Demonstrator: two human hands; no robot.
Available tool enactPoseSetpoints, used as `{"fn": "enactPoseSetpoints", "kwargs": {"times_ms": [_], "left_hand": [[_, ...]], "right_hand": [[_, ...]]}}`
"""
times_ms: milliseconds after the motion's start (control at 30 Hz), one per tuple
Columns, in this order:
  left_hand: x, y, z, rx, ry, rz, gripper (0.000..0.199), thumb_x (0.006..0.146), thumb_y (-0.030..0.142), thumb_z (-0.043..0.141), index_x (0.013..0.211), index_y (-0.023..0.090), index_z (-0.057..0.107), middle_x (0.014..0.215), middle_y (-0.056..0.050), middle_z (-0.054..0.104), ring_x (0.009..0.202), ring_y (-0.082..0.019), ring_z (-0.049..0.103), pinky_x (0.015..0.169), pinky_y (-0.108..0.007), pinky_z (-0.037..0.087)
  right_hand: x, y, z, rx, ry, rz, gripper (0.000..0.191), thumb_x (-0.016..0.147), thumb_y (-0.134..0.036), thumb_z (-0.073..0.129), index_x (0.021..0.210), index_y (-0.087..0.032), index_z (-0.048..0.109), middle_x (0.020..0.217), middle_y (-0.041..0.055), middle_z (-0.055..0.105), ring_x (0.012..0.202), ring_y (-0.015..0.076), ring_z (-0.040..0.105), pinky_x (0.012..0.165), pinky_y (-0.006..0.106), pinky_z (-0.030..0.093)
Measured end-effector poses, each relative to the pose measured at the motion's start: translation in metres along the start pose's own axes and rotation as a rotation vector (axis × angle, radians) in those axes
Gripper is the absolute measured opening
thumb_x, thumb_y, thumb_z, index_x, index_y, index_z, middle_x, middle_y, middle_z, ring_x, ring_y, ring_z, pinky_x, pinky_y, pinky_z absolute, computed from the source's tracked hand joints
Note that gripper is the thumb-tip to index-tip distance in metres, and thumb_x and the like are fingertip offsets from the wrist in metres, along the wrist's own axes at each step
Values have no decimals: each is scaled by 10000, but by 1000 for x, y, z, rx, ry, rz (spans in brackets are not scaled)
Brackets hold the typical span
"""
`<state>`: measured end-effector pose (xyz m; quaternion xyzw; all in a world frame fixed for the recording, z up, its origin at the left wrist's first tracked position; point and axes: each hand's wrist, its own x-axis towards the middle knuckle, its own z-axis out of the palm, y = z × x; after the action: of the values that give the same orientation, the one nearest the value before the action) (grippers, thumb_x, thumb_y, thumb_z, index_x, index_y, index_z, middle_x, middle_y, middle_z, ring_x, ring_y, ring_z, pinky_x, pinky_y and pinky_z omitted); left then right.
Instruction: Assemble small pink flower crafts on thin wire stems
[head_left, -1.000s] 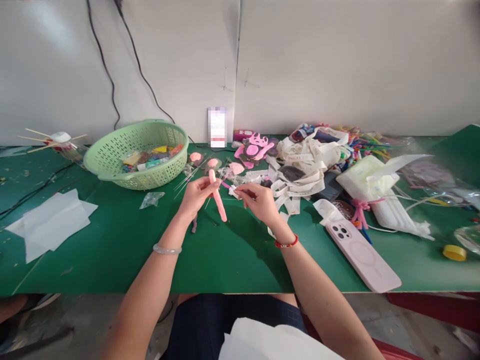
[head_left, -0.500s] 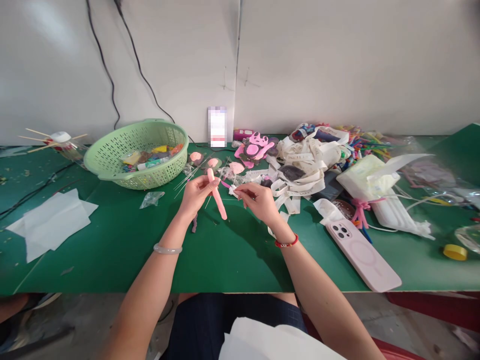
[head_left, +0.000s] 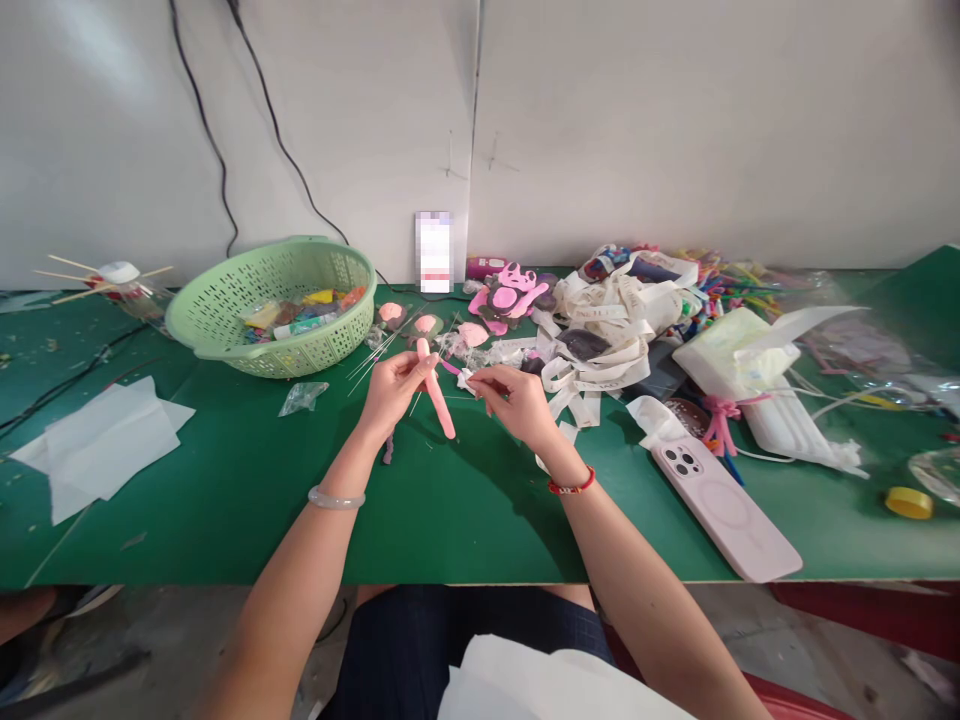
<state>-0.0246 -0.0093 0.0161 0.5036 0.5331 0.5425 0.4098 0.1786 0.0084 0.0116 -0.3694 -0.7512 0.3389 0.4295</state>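
My left hand (head_left: 395,392) pinches a long, slim pink stick with a rounded end (head_left: 438,403) between thumb and fingers. The stick slants down to the right, its lower end over the green tabletop. To its right, my right hand (head_left: 514,398) is closed in a pinch. What it holds, if anything, is too small to make out. A small white lump (head_left: 465,381) with a pink strip beside it lies just past its fingertips. Beyond the hands sit several dark pieces topped with pink mounds (head_left: 427,326) and a pink and black figure (head_left: 511,299). Thin wires (head_left: 382,350) lie beyond my left hand.
At the left stand a green basket (head_left: 277,354) of coloured packets and white paper sheets (head_left: 105,445). Printed ribbons (head_left: 600,310) are heaped at the right, near a tissue pack (head_left: 739,350). A pink phone (head_left: 727,510) lies by the front edge; another phone (head_left: 434,250) leans on the wall.
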Motion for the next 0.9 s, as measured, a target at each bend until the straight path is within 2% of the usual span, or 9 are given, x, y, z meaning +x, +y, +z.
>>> {"fn": "enactPoseSetpoints", "kwargs": {"times_ms": [200,400,633,900], "left_hand": [[1,-3,-1,0,-4,1,476,754,604,738,874,144,766,761,-49,701,720,-172,625,692,-276,507],[0,0,0,0,2,12,466,742,598,750,829,140,756,764,-52,706,745,-179,633,724,-284,506],[0,3,4,15,29,37,451,720,578,773,766,132,726,707,-35,670,711,-163,602,701,-277,493],[-2,3,3,33,51,44,449,731,574,766,808,133,730,720,-35,679,698,-158,604,678,-267,485]], "right_hand": [[0,0,-1,-4,-12,-4,304,928,-478,571,846,-220,710,769,36,700,481,120,549,549,295,488],[-1,1,1,-14,-21,-43,257,939,-407,570,864,-210,718,773,33,694,490,113,556,571,288,496],[-3,3,2,-7,-41,-78,262,959,-392,560,890,-189,711,793,46,693,481,99,559,524,257,482],[-2,0,4,10,-61,-100,217,958,-332,562,875,-182,694,787,47,684,484,97,572,508,241,477]]}}
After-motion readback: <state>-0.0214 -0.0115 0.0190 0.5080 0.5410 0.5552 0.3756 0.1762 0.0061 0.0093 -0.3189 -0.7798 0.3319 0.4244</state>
